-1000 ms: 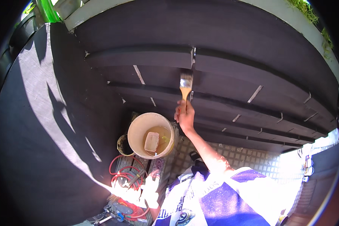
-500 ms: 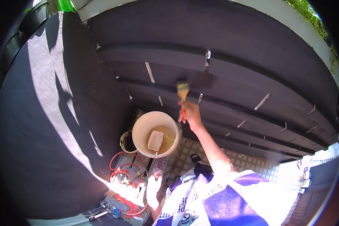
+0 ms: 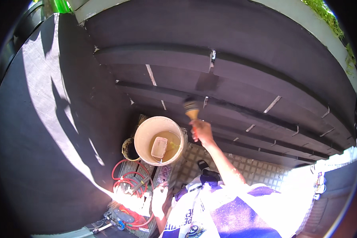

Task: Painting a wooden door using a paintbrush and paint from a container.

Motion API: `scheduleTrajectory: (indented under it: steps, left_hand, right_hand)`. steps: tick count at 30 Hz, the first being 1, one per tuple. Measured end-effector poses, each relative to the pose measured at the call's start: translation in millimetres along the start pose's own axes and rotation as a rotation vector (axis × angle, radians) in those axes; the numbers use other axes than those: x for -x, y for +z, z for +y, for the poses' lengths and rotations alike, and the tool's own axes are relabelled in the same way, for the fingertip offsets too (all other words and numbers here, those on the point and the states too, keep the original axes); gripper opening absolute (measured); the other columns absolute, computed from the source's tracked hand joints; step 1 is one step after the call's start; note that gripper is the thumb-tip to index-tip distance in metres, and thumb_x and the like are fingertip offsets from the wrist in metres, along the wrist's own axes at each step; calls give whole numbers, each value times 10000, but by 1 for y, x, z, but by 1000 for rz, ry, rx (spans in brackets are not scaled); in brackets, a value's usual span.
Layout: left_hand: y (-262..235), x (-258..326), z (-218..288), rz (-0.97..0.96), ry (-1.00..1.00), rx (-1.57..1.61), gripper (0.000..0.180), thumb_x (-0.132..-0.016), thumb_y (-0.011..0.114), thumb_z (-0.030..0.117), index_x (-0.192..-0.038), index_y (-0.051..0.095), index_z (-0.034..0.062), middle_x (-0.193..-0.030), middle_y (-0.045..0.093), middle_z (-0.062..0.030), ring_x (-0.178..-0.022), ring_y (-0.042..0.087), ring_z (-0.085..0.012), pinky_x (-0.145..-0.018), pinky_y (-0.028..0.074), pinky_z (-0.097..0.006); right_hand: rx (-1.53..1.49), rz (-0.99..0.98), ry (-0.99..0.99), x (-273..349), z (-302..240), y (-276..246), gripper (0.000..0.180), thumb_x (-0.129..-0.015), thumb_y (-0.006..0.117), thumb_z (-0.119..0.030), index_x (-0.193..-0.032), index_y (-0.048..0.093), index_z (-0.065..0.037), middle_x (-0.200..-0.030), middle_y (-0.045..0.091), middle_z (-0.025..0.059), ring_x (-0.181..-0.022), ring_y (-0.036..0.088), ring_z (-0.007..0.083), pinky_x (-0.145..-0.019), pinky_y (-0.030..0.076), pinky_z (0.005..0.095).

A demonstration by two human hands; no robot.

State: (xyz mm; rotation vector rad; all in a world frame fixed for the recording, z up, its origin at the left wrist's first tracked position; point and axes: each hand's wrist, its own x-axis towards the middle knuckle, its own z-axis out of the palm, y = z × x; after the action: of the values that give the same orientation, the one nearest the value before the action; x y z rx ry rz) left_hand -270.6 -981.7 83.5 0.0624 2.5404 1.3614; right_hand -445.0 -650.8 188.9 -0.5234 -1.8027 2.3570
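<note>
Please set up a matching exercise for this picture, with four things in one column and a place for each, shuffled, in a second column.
Things:
1. paintbrush
2. pale rectangular block
3. red hose
4. small dark pot

Places:
A. coiled on the ground below the big bucket in the picture
B. held in the right hand, bristles toward the dark boards
C. inside the big bucket, in yellowish liquid
D. just left of the big bucket

Pairs: 1-B, 2-C, 3-A, 4-D
</note>
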Motion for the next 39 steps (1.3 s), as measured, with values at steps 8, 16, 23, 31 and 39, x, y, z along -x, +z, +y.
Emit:
scheduleTrajectory:
  steps: [8, 16, 23, 31, 39]
  left_hand:
    - [5, -9, -8, 5, 32, 69, 340, -872, 574, 30, -1208, 623, 44, -1082, 694, -93, -851, 656, -134, -818, 521, -282]
    - [12, 1, -8, -54, -6, -1, 321, -882, 571, 80, -1195, 634, 55, -1066, 702, -107, -893, 677, -175, -834, 521, -322]
    - [12, -7, -8, -22, 136, -138, 272, -887, 613, 121, -1154, 659, 124, -1050, 710, -26, -866, 681, -180, -845, 510, -341]
    - [13, -18, 7, -92, 89, -128, 325, -880, 621, 145, -1202, 643, 174, -1072, 707, -47, -980, 671, -214, -879, 509, -364]
    - [18, -13, 21, -146, 58, -150, 313, -888, 601, 154, -1196, 657, 149, -1050, 710, -66, -992, 671, -240, -886, 513, -361]
  right_hand:
    - [-223, 68, 21, 6, -7, -9, 308, -1019, 479, -267, -1051, 629, 1, -632, 539, 38, -431, 526, 122, -351, 414, 249]
    - [-347, 616, -284, 21, 5, -40, 269, -1057, 387, -305, -1055, 450, -44, -705, 513, 50, -475, 528, 132, -363, 420, 269]
    - [-42, -101, -10, 17, -29, -30, 197, -1030, 444, -186, -1040, 542, -15, -724, 542, 71, -428, 519, 131, -336, 396, 261]
    - [604, 561, -582, -2, -4, 6, 605, -905, 471, 48, -1486, 309, -1, -1003, 586, 278, -939, 605, 390, -843, 482, 417]
    - [423, 629, -724, 4, -37, -20, 518, -936, 527, 11, -1439, 404, 0, -1320, 546, 275, -1201, 578, 349, -997, 450, 352]
